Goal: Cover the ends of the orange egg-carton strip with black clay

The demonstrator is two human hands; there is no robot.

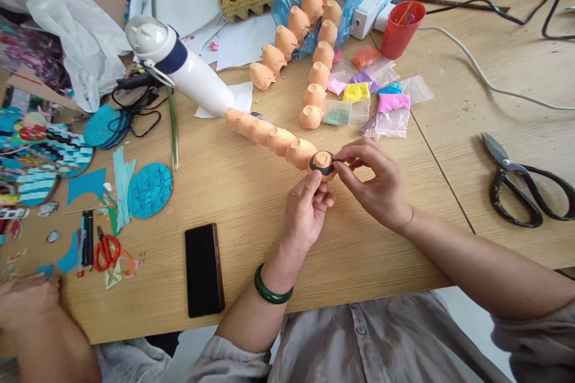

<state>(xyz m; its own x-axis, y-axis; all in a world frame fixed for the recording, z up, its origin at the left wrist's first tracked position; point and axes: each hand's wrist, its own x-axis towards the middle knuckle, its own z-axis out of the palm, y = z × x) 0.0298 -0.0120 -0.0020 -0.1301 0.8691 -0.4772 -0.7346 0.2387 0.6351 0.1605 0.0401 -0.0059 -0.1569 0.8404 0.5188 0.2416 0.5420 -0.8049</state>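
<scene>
A strip of orange egg-carton cups (pixel 281 141) lies diagonally on the table, its near end between my hands. My left hand (pixel 308 206) grips that end cup from below, thumb against its front. With fingertips pinched, my right hand (pixel 371 176) holds a thin black strip (pixel 326 169) that curves around the cup's raised top. The black strip looks soft, perhaps clay. Its far side is partly hidden by my fingers. Beyond my hands lie two more cup strips, one on the right (pixel 319 75) and one on the left (pixel 286 42).
Small bags of coloured clay (pixel 356 92) lie near a red cup (pixel 402 29). Large black-handled scissors (pixel 516 176) rest at right. A white bottle (pixel 193 78) stands beyond the strip, a phone (pixel 204 269) lies at left. Another person's hand (pixel 31 305) rests at the lower left.
</scene>
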